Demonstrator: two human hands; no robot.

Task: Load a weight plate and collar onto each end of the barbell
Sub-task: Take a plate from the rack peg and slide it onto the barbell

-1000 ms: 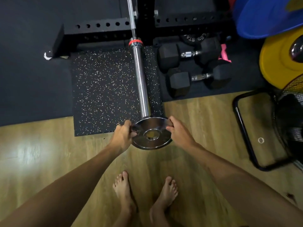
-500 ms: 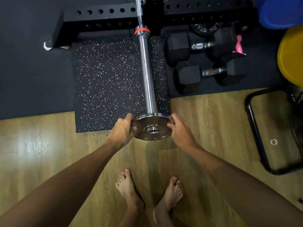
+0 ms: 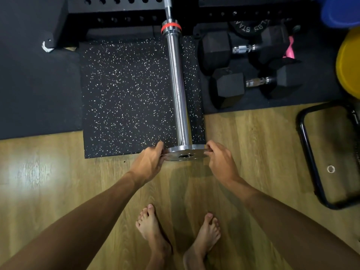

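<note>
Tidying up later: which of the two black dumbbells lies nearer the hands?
The front dumbbell, with the brass-tinted handle; it sits closer to the right hand and the wood floor's edge than the rear dumbbell.

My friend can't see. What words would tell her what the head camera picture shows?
Two bare hands, left hand and right hand, hold a shiny weight plate at the near end of a chrome barbell sleeve. Dumbbells lie on the floor to the right.

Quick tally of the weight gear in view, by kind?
Barbell: 1
Chrome weight plate, held by the left hand and right hand: 1
Black hex dumbbells: 2
Black lettered plate: 1
Yellow plate: 1
Total: 6
</note>
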